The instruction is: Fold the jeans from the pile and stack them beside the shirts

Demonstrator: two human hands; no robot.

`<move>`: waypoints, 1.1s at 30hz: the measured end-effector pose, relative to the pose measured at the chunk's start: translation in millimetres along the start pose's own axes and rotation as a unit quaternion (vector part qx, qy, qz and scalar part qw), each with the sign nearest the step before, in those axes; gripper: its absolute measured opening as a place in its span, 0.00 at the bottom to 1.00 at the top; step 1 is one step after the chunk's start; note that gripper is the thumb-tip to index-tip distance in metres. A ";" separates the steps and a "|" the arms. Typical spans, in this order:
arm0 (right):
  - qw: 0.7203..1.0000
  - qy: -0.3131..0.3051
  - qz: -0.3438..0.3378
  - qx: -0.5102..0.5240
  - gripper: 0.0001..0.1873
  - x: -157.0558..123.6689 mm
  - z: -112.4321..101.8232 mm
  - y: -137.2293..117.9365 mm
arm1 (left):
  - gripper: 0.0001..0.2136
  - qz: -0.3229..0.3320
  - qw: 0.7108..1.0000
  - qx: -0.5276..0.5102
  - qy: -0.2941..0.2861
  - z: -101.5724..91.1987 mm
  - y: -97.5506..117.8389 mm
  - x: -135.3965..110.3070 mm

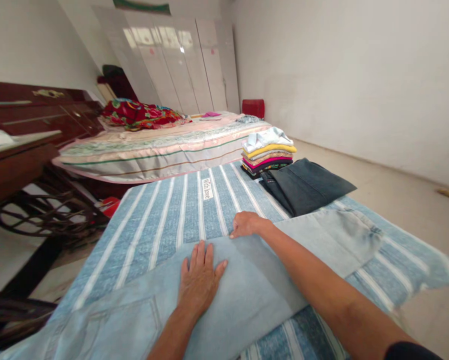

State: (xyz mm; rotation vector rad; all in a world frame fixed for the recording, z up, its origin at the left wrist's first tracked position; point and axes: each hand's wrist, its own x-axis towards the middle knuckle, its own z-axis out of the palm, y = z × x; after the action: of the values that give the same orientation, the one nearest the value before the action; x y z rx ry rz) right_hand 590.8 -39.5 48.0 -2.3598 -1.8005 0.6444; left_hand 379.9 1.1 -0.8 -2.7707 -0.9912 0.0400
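Note:
A pair of light blue jeans (247,295) lies stretched across the striped cloth, its back pocket at the lower left and its leg end at the right. My left hand (200,280) rests flat on the jeans with the fingers spread. Farther along, at the far edge of the fabric, my right hand (247,224) has its fingers curled in and closed on the edge of the jeans. Just beyond the leg sit folded dark trousers (307,185). Behind them rises a stack of folded clothes (267,152), with a pale shirt on top and a yellow layer beneath.
The blue-and-white striped cloth (164,215) covers the surface under the jeans. Behind it stands a bed (164,150) with a red floral bundle (142,115). A sewing machine table with an iron wheel (25,215) is at the left. A pale wardrobe (183,70) stands at the back.

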 end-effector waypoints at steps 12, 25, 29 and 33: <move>0.999 0.020 0.024 -0.006 0.19 -10.7 16.3 6.2 | 0.31 -0.002 1.000 -0.008 0.009 9.0 -0.3 -0.5; 0.991 0.077 0.099 -0.048 0.21 -43.6 11.6 28.7 | 0.26 -0.007 0.998 -0.048 -0.044 -9.2 0.9 1.4; 0.975 0.162 0.126 -0.082 0.18 -69.5 9.4 20.1 | 0.26 -0.020 0.994 -0.065 -0.087 -26.2 5.3 10.8; 0.946 0.240 0.192 -0.106 0.17 -117.5 7.4 35.5 | 0.26 0.014 0.997 -0.061 -0.036 -33.8 21.5 15.0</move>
State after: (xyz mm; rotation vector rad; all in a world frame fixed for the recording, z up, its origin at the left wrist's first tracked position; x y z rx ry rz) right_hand 595.2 -161.8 60.9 -2.7227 -1.2671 -0.1172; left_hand 408.0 -11.6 28.7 -2.9127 -1.0052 0.0863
